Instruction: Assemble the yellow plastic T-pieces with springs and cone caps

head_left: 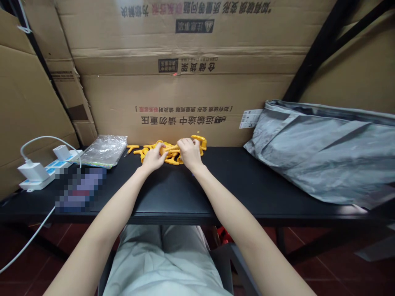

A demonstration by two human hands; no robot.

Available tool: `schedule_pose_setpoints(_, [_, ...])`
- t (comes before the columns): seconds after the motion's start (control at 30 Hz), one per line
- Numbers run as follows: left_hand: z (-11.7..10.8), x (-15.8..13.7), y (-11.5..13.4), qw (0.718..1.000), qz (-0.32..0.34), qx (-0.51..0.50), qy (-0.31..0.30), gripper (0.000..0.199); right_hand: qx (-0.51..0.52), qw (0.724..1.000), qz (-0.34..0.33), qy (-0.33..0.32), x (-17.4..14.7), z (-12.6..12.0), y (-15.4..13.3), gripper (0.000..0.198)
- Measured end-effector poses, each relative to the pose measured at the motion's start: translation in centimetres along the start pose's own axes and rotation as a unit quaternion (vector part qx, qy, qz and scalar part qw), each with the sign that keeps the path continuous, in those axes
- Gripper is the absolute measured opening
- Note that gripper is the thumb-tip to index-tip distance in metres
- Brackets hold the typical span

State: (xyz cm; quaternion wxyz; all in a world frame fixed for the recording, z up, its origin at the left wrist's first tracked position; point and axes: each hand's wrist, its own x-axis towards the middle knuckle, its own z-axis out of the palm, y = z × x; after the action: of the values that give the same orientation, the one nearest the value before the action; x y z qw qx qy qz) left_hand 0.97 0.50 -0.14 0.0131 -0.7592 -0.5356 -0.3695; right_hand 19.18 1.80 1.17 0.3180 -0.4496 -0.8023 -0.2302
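At the back of the black table lies a loose pile of yellow plastic pieces (173, 161), some curved and some T-shaped. My left hand (153, 158) is closed, thumb and fingers on the left end of a yellow plastic piece (170, 148) at the top of the pile. The fingers of my right hand (190, 153) curl over the right end of the same piece. A curved yellow part (202, 141) stands up just beyond my right hand. One small T-shaped yellow piece (132, 147) lies apart at the left. My fingers hide part of the pile.
Left on the black table (234, 181) are a clear plastic bag (105, 150), a white power strip (35, 183) with chargers and a cable, and a blurred-out flat object (82, 191). A grey fabric bag (324, 152) fills the right. Cardboard (185, 90) walls the back.
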Motion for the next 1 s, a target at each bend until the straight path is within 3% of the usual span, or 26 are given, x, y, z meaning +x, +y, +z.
schedule_pose_setpoints(0.1, [-0.1,0.0,0.1,1.000,0.002,0.003,-0.003,0.026,0.016,1.000,-0.014,0.015,-0.1,0.1,0.2,0.030])
schedule_pose_setpoints(0.5, [-0.5,-0.3,-0.4,0.997,0.010,0.072,0.000,0.030,0.037,0.996,-0.040,-0.064,-0.4,1.3,0.0,0.029])
schedule_pose_setpoints(0.77, [-0.6,-0.2,0.0,0.999,0.003,0.051,0.004,0.030,0.016,0.999,-0.002,-0.048,-0.2,0.7,0.2,0.025])
schedule_pose_setpoints(1.0, [-0.8,-0.2,-0.2,0.998,0.005,0.062,0.013,0.032,0.066,0.997,-0.022,-0.042,-0.4,1.3,1.0,0.026])
